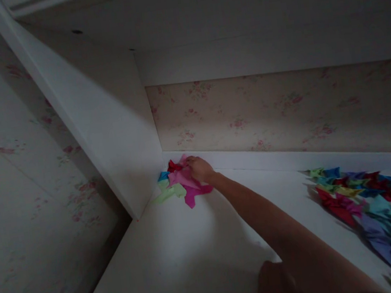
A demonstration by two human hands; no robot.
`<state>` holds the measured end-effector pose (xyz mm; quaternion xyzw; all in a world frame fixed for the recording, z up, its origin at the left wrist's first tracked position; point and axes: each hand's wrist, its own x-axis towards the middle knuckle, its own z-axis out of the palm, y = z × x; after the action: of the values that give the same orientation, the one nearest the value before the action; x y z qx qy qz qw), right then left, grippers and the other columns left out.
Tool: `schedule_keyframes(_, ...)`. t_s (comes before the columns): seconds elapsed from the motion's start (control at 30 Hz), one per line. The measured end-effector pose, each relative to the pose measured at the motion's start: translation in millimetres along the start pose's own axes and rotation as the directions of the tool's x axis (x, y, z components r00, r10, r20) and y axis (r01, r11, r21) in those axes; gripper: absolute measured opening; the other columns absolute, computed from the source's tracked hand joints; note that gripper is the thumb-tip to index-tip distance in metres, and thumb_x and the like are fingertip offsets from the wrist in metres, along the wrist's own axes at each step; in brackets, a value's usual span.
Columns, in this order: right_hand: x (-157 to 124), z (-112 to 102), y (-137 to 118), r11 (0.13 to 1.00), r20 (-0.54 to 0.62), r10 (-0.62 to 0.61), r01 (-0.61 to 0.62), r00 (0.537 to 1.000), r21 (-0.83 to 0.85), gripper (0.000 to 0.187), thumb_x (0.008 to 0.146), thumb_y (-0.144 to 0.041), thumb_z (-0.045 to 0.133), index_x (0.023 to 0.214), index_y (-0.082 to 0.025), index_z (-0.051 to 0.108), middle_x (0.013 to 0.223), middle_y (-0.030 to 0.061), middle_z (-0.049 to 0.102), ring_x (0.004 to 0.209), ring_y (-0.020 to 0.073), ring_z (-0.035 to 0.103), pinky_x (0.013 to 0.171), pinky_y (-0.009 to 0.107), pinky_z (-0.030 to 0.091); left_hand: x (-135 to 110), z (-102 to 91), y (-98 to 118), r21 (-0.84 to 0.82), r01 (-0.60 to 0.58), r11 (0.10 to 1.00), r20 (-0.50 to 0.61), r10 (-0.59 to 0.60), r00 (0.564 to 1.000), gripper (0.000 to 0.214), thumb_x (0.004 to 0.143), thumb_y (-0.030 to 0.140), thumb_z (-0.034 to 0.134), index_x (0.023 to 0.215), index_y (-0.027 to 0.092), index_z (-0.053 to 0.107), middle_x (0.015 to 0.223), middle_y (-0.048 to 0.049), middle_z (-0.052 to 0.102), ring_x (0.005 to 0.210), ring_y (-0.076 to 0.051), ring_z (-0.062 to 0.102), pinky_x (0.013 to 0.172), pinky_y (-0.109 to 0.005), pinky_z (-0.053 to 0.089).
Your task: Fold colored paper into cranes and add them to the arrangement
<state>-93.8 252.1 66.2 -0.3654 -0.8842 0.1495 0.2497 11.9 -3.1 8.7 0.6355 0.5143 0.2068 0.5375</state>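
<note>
My right hand (200,168) reaches into the back left corner of a white surface (180,257). Its fingers are closed on pink folded paper (182,177) in a small heap. Magenta paper (196,195) lies under and beside the hand. A pale green piece (170,192) is at the front of the heap, with a blue piece (164,175) and a red piece (173,166) behind it. Below my right forearm, a dark rounded shape (272,283) shows at the bottom edge; it may be my left hand, but its fingers cannot be made out.
Many colourful folded papers (378,212), resembling origami cranes, are spread on the right. A white side panel (106,114) bounds the left, and a white board (253,11) overhangs the surface. Floral wallpaper (276,108) shows behind, above a low white ledge (264,157).
</note>
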Motion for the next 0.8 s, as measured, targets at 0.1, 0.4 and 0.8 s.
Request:
schedule_keyframes(0.1, -22.7, -26.6, 5.4, 0.99, -0.153, 0.048, -0.026, 0.987, 0.139, 0.034, 0.085, -0.01, 0.044, 0.11, -0.017, 0.066, 0.123, 0.0078, 0.06, 0.115, 0.0186, 0.05, 0.101, 0.031, 0.033, -0.3, 2.3, -2.2, 0.157, 0.081, 0.984, -0.156, -0.056, 0.986, 0.034, 0.081, 0.034, 0.042, 0.057, 0.019, 0.062, 0.064, -0.0088, 0.064, 0.059, -0.018, 0.051, 0.056, -0.032, 0.031)
schedule_keyframes(0.4, -179.7, -73.2, 4.7, 0.793, -0.352, 0.444, -0.178, 0.824, 0.583, 0.027, 0.083, -0.037, 0.058, 0.1, -0.019, 0.069, 0.098, 0.0075, 0.07, 0.085, 0.019, 0.063, 0.074, 0.031, 0.048, -10.6, -0.3, 4.5, -0.024, -0.061, 0.998, -0.299, 0.051, 0.953, 0.039, 0.083, 0.039, 0.043, 0.051, 0.018, 0.042, 0.048, 0.0058, 0.034, 0.048, -0.009, 0.035, 0.047, -0.025, 0.019)
schedule_keyframes(0.8, -362.7, -86.6, -8.9, 0.098, -0.075, 0.777, -0.001, 0.625, 0.995, 0.03, 0.069, -0.025, 0.078, 0.097, -0.02, 0.068, 0.079, -0.0003, 0.064, 0.071, 0.0108, 0.055, 0.067, 0.023, 0.041, -12.2, -1.4, 5.0, -0.055, -0.172, 0.984, -0.162, 0.161, 0.974, 0.035, 0.083, 0.046, 0.049, 0.076, 0.014, 0.063, 0.056, 0.0055, 0.041, 0.053, -0.011, 0.038, 0.05, -0.022, 0.023)
